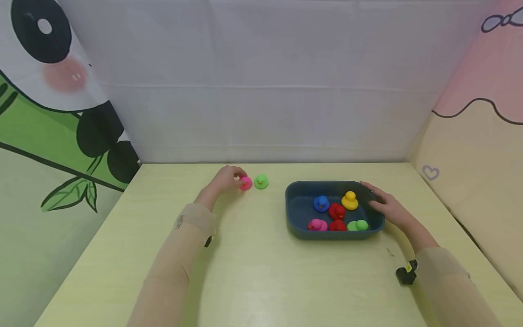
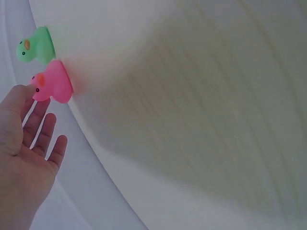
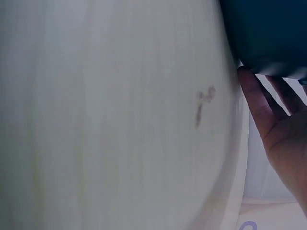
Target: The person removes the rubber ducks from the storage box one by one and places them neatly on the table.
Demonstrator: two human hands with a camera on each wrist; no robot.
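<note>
At the tips of the left hand [image 1: 226, 180] is the pink duck [image 1: 246, 184], its head seemingly pinched lightly between thumb and forefinger, the remaining fingers loose and nearly straight. A surer hold would take in more of the broad body, with only enough squeeze to prevent slipping, and clear of the green duck [image 1: 261, 181] just right of that hand. The right hand [image 1: 390, 209], fingers mostly extended, rests against the near end of the tray [image 1: 335, 235]; gentle pressure there should steady it. Both loose ducks look like soft, matt vinyl, round-headed and flat-based, so they should give slightly when pressed. Smooth and probably rigid plastic, the dark blue tray has rounded corners. Inside it, left of the right hand, sit a yellow duck [image 1: 349, 201], a blue duck [image 1: 321, 204], two red ducks [image 1: 337, 211], another pink duck [image 1: 318, 225] and another green duck [image 1: 357, 225]. Faint streaky grain marks the pale tabletop [image 1: 253, 268].
</note>
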